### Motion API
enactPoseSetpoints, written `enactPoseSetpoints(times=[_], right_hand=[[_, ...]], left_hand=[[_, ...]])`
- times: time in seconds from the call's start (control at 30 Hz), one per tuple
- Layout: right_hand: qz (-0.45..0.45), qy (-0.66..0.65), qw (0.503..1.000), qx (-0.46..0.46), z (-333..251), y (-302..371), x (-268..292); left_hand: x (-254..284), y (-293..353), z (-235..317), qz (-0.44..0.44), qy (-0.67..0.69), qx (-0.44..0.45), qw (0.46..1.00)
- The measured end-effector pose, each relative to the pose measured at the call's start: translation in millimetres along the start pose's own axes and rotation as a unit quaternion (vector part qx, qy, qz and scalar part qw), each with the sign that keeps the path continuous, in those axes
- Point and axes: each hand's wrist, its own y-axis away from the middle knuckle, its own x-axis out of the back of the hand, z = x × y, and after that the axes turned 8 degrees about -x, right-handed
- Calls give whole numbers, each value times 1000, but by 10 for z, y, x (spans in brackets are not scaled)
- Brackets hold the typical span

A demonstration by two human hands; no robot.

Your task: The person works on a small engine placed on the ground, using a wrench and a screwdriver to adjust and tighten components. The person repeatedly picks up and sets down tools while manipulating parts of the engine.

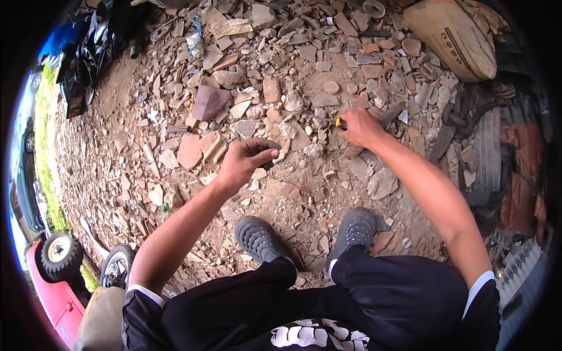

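From where I stand, I see a person crouched over ground (pixel 117 187) strewn with broken tile, stone and brick, both bare forearms reaching out in front. The right hand (pixel 359 128) is closed around a small tool with a yellow-and-black handle (pixel 340 123); its fingers are wrapped over the grip, and a thin shaft pokes out toward the left, just above the rubble. That tool sits right of centre, well apart from the other hand.

The left hand (pixel 248 157) is lower and nearer the body, its fingers bent and the thumb stretched out alongside them. I can't tell whether anything is pinched there, as the underside is hidden and dark. Just beyond it to the left lie a reddish flat shard (pixel 189 151) and, farther out, a purplish tile piece (pixel 210 103).

Two grey shoes (pixel 353 231) are planted on the rubble between the arms, below black trousers (pixel 234 304). Over on the right there's a thick chain (pixel 459 117), with a brown package (pixel 448 41) lying above it near the top. On the far left I notice black plastic bags (pixel 76 67), a parked dark car (pixel 27 187), a red vehicle (pixel 58 301) and its chunky tyre (pixel 60 257).
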Motion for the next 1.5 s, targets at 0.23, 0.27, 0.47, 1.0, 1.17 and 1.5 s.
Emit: enactPoseSetpoints(times=[0.23,0.27,0.47,1.0,1.17,1.5], right_hand=[[47,16,999,22,-26,19,-129],[48,18,998,24,-44,21,-131],[85,19,995,53,101,19,-184],[-189,-633,743,-111,-1158,1121,70],[-199,-674,702,-113,-1103,1196,-76],[-147,-449,880,-50,-1184,1446,43]], left_hand=[[60,129,-25,17,5,19,1000],[66,153,-33,25,3,18,1000],[15,125,-26,19,-3,14,1000],[-566,388,193,4,-116,-115,987],[-590,456,205,-26,-86,-70,994],[-580,738,129,-61,54,21,996]])
